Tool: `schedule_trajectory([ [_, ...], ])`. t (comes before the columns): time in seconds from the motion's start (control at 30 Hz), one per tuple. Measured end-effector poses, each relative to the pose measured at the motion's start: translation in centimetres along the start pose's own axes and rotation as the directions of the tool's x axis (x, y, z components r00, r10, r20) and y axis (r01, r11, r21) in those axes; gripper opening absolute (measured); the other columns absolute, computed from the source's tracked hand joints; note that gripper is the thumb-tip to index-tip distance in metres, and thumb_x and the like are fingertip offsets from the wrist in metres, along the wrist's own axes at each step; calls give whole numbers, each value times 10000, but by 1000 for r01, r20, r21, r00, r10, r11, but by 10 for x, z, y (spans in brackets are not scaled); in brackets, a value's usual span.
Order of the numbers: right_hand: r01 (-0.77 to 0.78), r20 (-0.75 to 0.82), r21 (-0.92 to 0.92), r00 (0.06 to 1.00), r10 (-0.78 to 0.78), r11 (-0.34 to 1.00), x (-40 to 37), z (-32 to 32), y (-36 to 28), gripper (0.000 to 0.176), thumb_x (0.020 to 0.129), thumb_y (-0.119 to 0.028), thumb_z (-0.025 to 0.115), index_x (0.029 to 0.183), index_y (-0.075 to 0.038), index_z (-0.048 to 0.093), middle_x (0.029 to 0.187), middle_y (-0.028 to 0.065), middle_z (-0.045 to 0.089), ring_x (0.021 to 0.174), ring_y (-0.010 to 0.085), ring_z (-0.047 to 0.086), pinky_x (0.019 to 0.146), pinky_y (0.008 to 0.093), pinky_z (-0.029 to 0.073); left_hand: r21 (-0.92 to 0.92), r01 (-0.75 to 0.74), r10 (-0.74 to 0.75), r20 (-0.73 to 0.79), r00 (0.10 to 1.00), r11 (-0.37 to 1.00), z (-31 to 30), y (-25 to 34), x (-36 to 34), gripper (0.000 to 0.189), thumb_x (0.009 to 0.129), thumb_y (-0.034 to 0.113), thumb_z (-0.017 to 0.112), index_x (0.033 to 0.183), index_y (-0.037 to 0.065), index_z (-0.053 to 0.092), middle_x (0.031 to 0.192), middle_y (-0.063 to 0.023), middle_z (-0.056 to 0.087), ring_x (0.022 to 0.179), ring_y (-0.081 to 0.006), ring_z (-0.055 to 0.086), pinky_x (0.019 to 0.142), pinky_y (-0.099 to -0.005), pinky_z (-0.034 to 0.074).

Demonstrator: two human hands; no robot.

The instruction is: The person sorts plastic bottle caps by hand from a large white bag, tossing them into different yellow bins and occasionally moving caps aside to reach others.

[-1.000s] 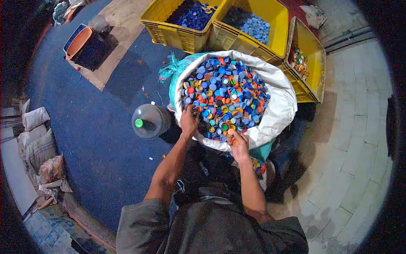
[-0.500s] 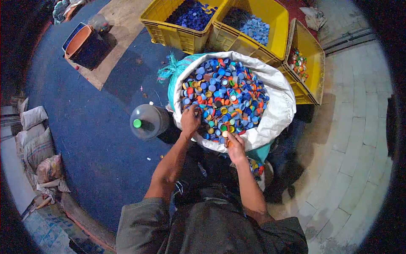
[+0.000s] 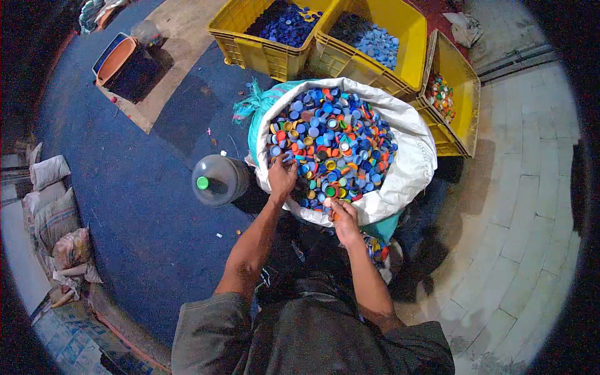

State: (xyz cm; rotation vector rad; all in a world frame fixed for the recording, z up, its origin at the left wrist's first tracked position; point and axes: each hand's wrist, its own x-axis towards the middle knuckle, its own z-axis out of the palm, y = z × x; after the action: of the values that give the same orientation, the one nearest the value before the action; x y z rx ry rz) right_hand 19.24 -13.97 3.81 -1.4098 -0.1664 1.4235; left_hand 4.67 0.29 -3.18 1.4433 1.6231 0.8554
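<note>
The light is dim and uneven. The bag [image 3: 409, 147] shows brightest, while the shirt [image 3: 297, 334] sinks towards black. Dark shadows lie to the right of the bottle [image 3: 214, 179] and the tub [image 3: 117, 61], so light seems to come from the left. Grain speckles the blue mat [image 3: 150, 206]. The wide lens bends the tile [image 3: 515, 206] joints into curves, and black closes in at the edges. The caps [image 3: 334, 140] look fairly sharp; far corners turn soft.

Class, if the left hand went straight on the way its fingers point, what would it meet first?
Most likely the loose bottle caps heaped in the white sack, right at the left hand; how deep its fingers sit among them is unclear.
</note>
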Motion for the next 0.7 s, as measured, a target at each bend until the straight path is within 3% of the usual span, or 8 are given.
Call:
schedule_trajectory([
  [0.1,3,26,-25,1000,-2,1000,4,-5,5,179,827,-208,630,913,-51,619,720,-42,538,592,42,448,537,205,346,27,-1,1,11,1000,1000,0,0,1,376,743,193,673,1070,31,579,868,-101,684,801,-228,663,738,-327,499],
  [0.4,-2,42,-12,999,3,1000,6,-8,4,147,845,-179,616,909,-47,600,797,2,590,641,75,505,574,224,395,-211,159,-143,91,986,965,5,-9,4,365,761,124,673,1092,6,576,874,-111,681,799,-196,659,715,-300,502],
  [0.47,5,17,-33,1000,-4,999,4,-4,3,184,835,-215,627,919,-52,617,742,-37,554,604,45,467,545,196,374,-149,141,-130,83,988,979,1,-5,4,363,767,119,666,1096,0,573,878,-113,679,807,-198,658,722,-300,501],
  [0.7,-26,35,-37,999,28,999,4,-8,5,189,835,-205,630,945,-51,612,763,-28,571,615,50,494,544,192,389,-32,135,-132,80,988,990,-1,-4,4,369,761,142,670,1084,-7,573,871,-110,682,827,-208,659,746,-299,497],
])
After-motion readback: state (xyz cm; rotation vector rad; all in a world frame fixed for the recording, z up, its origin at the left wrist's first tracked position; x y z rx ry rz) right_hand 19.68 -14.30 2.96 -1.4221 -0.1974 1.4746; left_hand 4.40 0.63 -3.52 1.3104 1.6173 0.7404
